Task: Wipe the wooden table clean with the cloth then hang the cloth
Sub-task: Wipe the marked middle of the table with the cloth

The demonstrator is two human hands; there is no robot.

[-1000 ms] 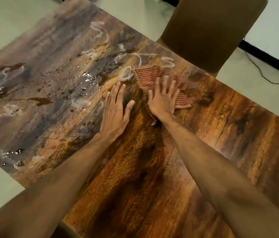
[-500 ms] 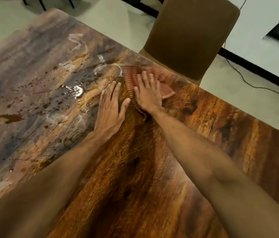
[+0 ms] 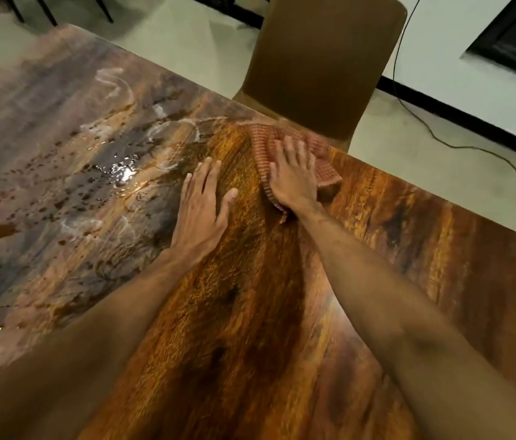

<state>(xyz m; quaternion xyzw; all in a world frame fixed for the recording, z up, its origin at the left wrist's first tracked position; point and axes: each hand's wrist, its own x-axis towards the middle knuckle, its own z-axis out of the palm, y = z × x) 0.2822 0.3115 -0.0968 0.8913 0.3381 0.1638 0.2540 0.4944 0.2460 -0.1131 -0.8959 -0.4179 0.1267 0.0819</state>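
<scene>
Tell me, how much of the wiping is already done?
Perhaps half. The table looks clean on its right part. The right hand presses the cloth flat near the far edge; the left hand rests open. Droplets and white smears remain left; hanging not yet done.

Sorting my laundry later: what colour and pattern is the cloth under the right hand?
The cloth is reddish with a fine pale check, seen in the head view.

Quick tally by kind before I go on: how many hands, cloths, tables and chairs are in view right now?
Hands: 2, the left hand flat on the wood and the right hand pressing the cloth
Cloths: 1, the red checked cloth
Tables: 1, the wooden table
Chairs: 1, the brown chair
Total: 5
</scene>
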